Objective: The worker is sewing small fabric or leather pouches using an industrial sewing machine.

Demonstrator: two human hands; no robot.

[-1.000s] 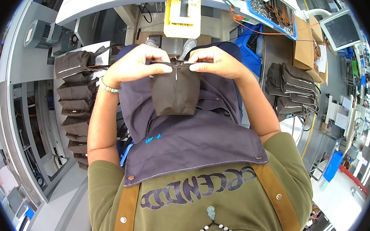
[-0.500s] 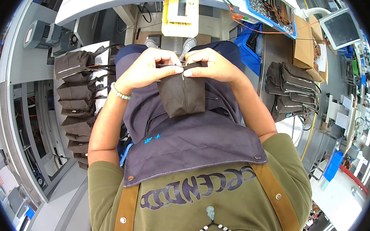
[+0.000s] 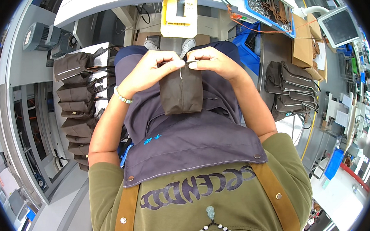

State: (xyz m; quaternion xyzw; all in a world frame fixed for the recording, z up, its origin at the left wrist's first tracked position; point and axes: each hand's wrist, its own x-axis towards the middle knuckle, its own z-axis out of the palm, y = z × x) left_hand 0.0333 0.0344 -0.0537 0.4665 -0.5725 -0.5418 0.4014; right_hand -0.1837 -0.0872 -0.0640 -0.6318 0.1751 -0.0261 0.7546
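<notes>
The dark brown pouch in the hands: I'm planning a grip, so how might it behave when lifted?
The dark brown pouch is probably pliable: the left hand and right hand pinch its fabric rim. It may keep some shape, given its squared lower corners. It is likely light, since a simple pinch seems enough to hold it.

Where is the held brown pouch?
Head view, upper centre: the brown pouch is pinched at its top edge by the left hand and right hand, over the dark apron.
</notes>
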